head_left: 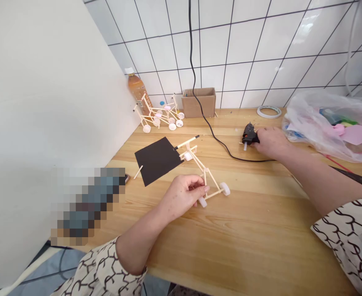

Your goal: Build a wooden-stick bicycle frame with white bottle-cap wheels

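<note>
A small tricycle model [207, 169] built from thin wooden sticks, with white disc wheels and a handlebar with dark ends, stands on the wooden table. My left hand [184, 194] pinches its frame near the rear wheels, thumb and fingers closed on a stick. Farther right, my right hand [270, 142] is wrapped round the handle of a black hot glue gun [249, 135], which is at the table surface with a pale glue stick showing. Beyond my left hand lies a square of black card [156, 160], partly behind the model's handlebar.
Several finished-looking stick models [158, 115] stand at the back left by a tea bottle [138, 88]. A cardboard box [199, 102], a tape roll [269, 111] and a plastic bag [332, 123] line the wall. A black cable [210, 127] crosses the table; a loose stick [138, 172] lies left.
</note>
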Demonstrator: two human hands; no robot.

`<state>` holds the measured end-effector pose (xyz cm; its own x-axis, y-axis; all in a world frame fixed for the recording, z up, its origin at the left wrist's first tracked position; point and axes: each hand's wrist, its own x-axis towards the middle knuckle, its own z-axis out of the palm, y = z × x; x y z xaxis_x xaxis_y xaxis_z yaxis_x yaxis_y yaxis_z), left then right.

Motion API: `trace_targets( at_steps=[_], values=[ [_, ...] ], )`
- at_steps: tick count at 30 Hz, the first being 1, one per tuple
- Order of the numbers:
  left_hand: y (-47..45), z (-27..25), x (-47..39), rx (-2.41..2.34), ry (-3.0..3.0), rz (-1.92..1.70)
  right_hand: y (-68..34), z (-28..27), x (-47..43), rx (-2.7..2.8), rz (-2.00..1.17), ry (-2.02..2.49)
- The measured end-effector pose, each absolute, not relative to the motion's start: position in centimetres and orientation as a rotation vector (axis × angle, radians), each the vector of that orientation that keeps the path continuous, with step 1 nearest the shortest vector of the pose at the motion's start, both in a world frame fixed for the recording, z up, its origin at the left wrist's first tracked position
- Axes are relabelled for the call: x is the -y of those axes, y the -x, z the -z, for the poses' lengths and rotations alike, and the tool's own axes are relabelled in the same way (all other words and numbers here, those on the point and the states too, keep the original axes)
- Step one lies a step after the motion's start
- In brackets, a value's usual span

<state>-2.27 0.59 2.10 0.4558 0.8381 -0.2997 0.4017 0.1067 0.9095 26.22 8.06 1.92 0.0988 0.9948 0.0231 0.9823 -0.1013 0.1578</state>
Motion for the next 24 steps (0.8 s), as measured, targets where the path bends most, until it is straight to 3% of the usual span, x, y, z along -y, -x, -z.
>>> trace_targets(
  at_steps=[6, 9, 11, 13, 15, 24],
  values=[
    [2.3, -2.2, -0.6, -1.134, -1.509, -0.456, -24.8, -2.4, -6.2, -2.064, -0.216, -2.31],
    [2.3, -2.3, -0.5, -1.137, -1.509, -0.458, -23.1, -2.1, -3.3, -2.485, -0.243, -2.216],
    [2.3, -2.3, -0.5, -1.13, -1.501, -0.46, -21.9, -1.5, -0.9, -2.945, 0.124, -2.019],
    [2.3, -2.2, -0.5, -1.122, -1.494, -0.46, -20.8, -0.8, 1.3, -3.052, 0.522, -1.905],
    [2.3, -2.1, -0.5, -1.122, -1.492, -0.458, -20.0, -0.2, 2.7, -3.057, 0.687, -1.835],
    [2.5, -2.3, -0.6, -1.127, -1.514, -0.443, -18.9, 1.0, 2.5, -3.142, 0.796, -1.741]
  ],
)
